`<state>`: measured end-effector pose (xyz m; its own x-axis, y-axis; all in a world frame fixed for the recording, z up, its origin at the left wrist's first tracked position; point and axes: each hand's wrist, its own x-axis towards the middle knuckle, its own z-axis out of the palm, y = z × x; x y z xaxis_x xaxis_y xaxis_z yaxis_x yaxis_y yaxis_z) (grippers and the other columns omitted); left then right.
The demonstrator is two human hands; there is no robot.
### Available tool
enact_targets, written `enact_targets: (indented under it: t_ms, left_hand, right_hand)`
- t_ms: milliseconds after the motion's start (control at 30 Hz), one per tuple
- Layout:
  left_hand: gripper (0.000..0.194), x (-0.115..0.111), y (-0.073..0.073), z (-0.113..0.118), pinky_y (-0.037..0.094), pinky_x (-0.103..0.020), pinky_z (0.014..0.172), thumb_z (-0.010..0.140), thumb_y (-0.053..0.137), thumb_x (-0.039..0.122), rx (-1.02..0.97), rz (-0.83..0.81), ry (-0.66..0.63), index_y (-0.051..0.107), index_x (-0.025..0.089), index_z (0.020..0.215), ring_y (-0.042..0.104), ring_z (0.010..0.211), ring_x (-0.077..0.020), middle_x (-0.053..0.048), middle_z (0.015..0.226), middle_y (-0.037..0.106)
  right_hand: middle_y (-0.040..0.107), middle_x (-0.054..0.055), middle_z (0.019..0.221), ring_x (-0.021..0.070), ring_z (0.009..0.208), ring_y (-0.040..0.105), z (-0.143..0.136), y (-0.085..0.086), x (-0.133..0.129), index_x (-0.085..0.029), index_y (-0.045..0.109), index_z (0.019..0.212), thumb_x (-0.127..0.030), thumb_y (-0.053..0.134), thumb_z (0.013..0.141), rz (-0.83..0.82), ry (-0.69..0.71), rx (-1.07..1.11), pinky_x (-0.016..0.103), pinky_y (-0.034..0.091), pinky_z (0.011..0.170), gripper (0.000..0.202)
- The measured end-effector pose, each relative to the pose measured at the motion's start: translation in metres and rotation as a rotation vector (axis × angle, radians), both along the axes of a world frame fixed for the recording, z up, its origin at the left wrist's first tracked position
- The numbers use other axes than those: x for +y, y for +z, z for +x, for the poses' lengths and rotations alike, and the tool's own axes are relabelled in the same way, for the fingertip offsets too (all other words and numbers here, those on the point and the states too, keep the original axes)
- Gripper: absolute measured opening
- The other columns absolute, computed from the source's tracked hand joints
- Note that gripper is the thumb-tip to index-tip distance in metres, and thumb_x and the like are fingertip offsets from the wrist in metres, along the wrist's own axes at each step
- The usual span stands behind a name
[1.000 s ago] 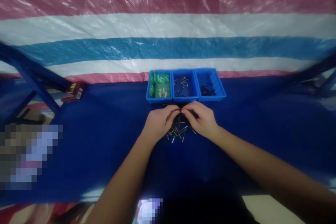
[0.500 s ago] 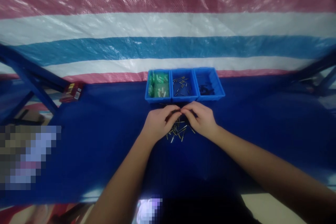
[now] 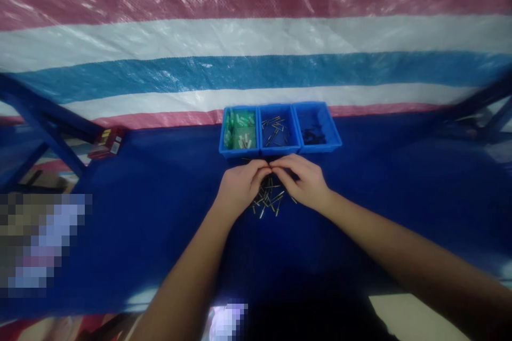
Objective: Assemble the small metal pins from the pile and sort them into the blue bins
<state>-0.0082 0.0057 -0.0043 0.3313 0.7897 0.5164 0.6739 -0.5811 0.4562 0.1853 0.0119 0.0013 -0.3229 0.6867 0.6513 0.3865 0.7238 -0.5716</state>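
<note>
Closely, the left hand [image 3: 239, 186] and right hand [image 3: 306, 181] meet with thumbs and forefingers pinched shut, whatever sits between them too small to tell. Slim metal pins [image 3: 262, 212] lie heaped at six o'clock on the blue table [image 3: 140, 213], while the pin-filled middle bin [image 3: 281, 151] sits at twelve, beside the green-lined bin [image 3: 240, 153] at eleven.

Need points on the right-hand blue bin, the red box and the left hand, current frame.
Right-hand blue bin [image 3: 335, 127]: head view, on its right side wall.
Red box [image 3: 104, 145]: head view, on its front side.
Left hand [image 3: 236, 186]: head view, back of the hand.
</note>
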Motion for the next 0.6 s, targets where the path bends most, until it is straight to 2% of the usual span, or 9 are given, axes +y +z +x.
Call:
enact_targets:
  t_ms: [167, 367, 600]
  left_hand:
    - [0.026, -0.0004, -0.0001, 0.0001, 0.048, -0.021, 0.06, 0.102, 0.048, 0.039, -0.01, -0.025, 0.022, 0.065, 0.019, 0.099, 0.067, 0.063, -0.0112, 0.001, 0.076, 0.072]
    - [0.028, -0.0018, 0.0021, -0.0002, 0.049, -0.022, 0.062, 0.101, 0.049, 0.04, -0.045, -0.031, -0.005, 0.067, 0.019, 0.096, 0.067, 0.063, -0.0117, 0.0, 0.076, 0.073]
    - [0.022, -0.0038, -0.0014, 0.0011, 0.05, -0.021, 0.064, 0.095, 0.06, 0.035, -0.108, -0.065, 0.025, 0.065, 0.023, 0.113, 0.065, 0.06, -0.0099, 0.005, 0.071, 0.07]
  right_hand:
    - [0.075, 0.007, 0.099, 0.0203, 0.09, 0.071, -0.0006, -0.0027, 0.0014, -0.023, 0.071, 0.11, -0.015, 0.063, 0.09, 0.028, 0.057, 0.047, 0.038, 0.062, 0.08, 0.022]
    - [0.076, 0.006, 0.094, 0.0197, 0.086, 0.071, -0.0005, -0.0037, 0.0033, -0.023, 0.072, 0.106, -0.013, 0.064, 0.091, 0.067, 0.05, 0.055, 0.038, 0.062, 0.077, 0.019]
    - [0.076, 0.007, 0.095, 0.0194, 0.087, 0.071, 0.0, -0.003, 0.0031, -0.021, 0.072, 0.107, -0.011, 0.061, 0.093, 0.053, 0.001, 0.067, 0.038, 0.061, 0.079, 0.021]
